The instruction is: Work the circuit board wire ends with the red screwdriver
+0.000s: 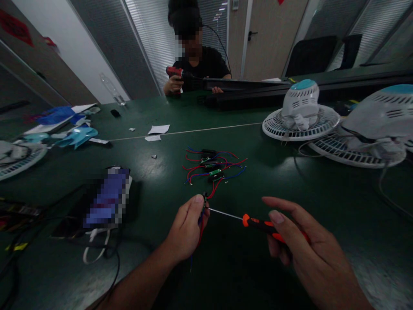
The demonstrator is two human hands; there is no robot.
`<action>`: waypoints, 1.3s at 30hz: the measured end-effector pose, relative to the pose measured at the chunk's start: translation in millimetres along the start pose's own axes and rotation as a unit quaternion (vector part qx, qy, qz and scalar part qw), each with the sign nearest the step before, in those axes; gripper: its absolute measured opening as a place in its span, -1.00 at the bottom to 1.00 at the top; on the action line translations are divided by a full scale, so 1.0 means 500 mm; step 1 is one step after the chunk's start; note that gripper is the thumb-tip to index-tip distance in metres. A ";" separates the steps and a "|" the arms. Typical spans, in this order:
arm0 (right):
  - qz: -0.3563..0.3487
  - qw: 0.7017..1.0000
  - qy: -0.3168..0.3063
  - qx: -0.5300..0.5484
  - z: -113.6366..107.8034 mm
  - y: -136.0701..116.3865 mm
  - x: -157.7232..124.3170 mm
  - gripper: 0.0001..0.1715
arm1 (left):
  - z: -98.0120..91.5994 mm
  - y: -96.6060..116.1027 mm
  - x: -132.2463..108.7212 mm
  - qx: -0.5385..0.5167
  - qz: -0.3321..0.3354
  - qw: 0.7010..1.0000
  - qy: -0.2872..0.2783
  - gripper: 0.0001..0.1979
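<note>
Over a dark green counter (338, 193), a left hand (186, 228) pinches a small wired module (204, 206); a right hand (306, 249), grip closed on an orange-black screwdriver (261, 224), aims the steel shaft (226, 213) leftward, tip just beside it.

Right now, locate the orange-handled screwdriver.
In the head view, the orange-and-black screwdriver sits in the person's right hand, lower right of centre, its steel shaft reaching toward the wired part in the left hand.

Grey window blinds (142, 43), a beige door (274, 38), black chairs (309, 56) beyond a green worktable (226, 116)
</note>
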State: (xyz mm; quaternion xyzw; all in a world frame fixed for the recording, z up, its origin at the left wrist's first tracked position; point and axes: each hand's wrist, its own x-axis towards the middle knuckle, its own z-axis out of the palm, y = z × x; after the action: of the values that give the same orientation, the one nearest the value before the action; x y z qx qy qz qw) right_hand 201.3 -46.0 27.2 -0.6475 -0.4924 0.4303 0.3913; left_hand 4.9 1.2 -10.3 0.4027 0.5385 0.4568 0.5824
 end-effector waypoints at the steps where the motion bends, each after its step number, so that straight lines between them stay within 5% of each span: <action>1: -0.010 1.000 -0.002 -0.003 -0.001 0.002 0.001 -0.47 | 0.000 0.000 0.000 -0.005 -0.004 1.000 0.000 -0.63; 24: -0.048 0.999 0.013 0.005 0.001 0.007 0.001 -0.55 | 0.003 0.007 0.000 0.012 -0.009 1.000 0.018 -0.61; 32: 0.020 1.000 0.000 -0.004 -0.001 -0.002 -0.003 -0.42 | 0.004 0.007 -0.002 0.022 -0.002 1.000 0.013 -0.61; 39: -0.035 0.998 -0.003 -0.050 0.002 0.004 0.001 -0.51 | 0.002 0.006 -0.001 0.035 0.015 0.999 0.009 -0.61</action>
State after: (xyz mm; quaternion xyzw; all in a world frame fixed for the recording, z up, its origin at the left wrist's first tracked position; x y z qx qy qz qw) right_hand 200.8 -45.9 24.9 -0.6471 -0.5369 0.3932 0.3720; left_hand 5.7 1.6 -7.2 0.4270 0.5533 0.4502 0.5557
